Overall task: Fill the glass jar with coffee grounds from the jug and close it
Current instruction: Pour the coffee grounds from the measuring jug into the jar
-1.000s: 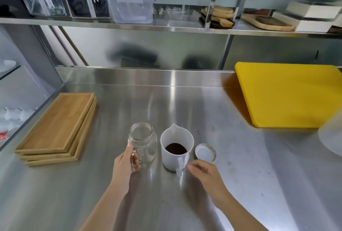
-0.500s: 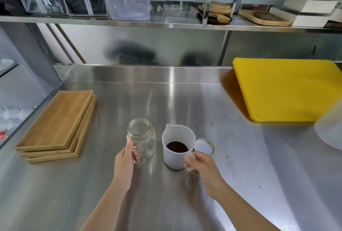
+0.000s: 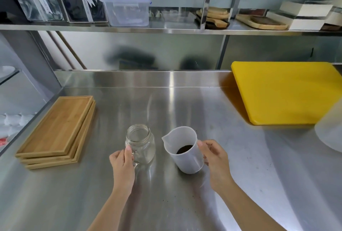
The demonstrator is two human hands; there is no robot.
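Observation:
An empty glass jar (image 3: 141, 142) with a side handle stands upright and open on the steel counter. My left hand (image 3: 123, 164) grips its handle. To its right a white plastic jug (image 3: 185, 149) is lifted and tilted, its spout turned toward the jar. Dark coffee grounds (image 3: 184, 149) lie in its bottom. My right hand (image 3: 213, 158) holds the jug by its handle side. The jar's lid is hidden behind the jug and hand.
A stack of wooden trays (image 3: 59, 130) lies at the left. A yellow cutting board (image 3: 288, 91) sits at the back right, and a translucent container (image 3: 331, 130) at the right edge. A shelf (image 3: 166, 28) with boxes runs above the counter.
My right hand has closed on the jug, lifted it off the counter and tipped its spout toward the jar. My left hand has kept its hold on the jar.

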